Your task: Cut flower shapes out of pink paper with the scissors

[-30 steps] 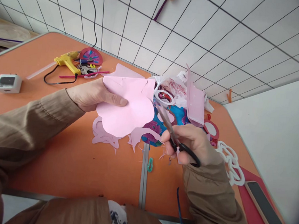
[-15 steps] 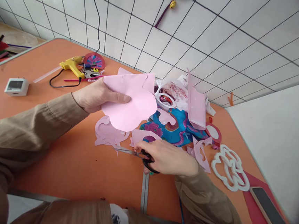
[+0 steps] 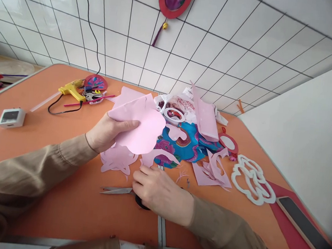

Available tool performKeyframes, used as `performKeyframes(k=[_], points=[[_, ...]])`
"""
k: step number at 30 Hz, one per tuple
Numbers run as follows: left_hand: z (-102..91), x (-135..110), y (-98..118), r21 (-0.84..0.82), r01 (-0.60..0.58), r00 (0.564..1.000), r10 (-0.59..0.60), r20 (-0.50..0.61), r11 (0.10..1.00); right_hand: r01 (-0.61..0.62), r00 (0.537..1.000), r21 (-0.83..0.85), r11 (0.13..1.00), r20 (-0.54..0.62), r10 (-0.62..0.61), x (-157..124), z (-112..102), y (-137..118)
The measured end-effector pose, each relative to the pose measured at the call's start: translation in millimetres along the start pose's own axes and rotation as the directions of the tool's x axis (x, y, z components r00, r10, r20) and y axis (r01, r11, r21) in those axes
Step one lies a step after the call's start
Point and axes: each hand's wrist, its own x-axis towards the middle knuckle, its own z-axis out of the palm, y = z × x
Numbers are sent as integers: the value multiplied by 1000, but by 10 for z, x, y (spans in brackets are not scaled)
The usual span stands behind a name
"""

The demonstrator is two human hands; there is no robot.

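My left hand grips a folded pink sheet with a scalloped lower edge, thumb on top, holding it above the table. My right hand is low over the table, fingers curled together at the lower end of a curved pink scrap; the fingertips are partly hidden. Under that hand, the scissors point left, blades slightly apart, their black handle mostly covered. More pink offcuts lie below the left hand, and others lie to the right. A small pink cloud-shaped piece rests on blue patterned fabric.
A yellow glue gun and a white cube are at the left. White cloud-shaped frames, a red oval frame and a phone-like dark slab lie right. A folded pink sheet stands near the tiled wall.
My right hand has let go of the scissors, which are now lower beneath it, and its fingers have moved to the curved scrap. My left hand still holds the folded sheet. The view has tilted up.
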Motion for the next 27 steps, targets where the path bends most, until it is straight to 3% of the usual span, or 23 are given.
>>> performKeyframes(k=[6, 10, 14, 15, 16, 17, 19, 20, 22, 27], points=[[74, -67, -147, 16, -53, 995, 54, -88, 998, -55, 985, 188, 981, 171, 22, 38, -23, 56], [102, -84, -224, 2, -55, 992, 55, -111, 999, -130, 981, 410, 903, 185, 57, 1, -141, 152], [105, -98, -261, 2, -71, 991, 70, -116, 998, -317, 948, 548, 774, 168, 269, -111, -305, 412], [101, -101, -269, 10, -72, 991, 73, -114, 997, -363, 918, 636, 681, 118, 379, -139, -334, 487], [94, -105, -276, 19, -71, 991, 73, -110, 997, -373, 852, 767, 523, 60, 519, -162, -353, 555], [86, -108, -285, 30, -71, 992, 73, -105, 997, -281, 769, 883, 376, -27, 639, -177, -364, 610], [69, -116, -303, 58, -69, 992, 75, -100, 996, -10, 648, 983, 183, -133, 750, -181, -360, 664], [61, -121, -312, 78, -65, 992, 73, -100, 995, 100, 619, 986, 137, -169, 767, -171, -350, 662], [48, -134, -330, 129, -51, 992, 65, -104, 990, 189, 610, 976, 110, -204, 766, -134, -324, 614], [39, -165, -367, 243, -19, 993, 46, -105, 970, 60, 548, 985, 162, -168, 820, -39, -304, 456]])
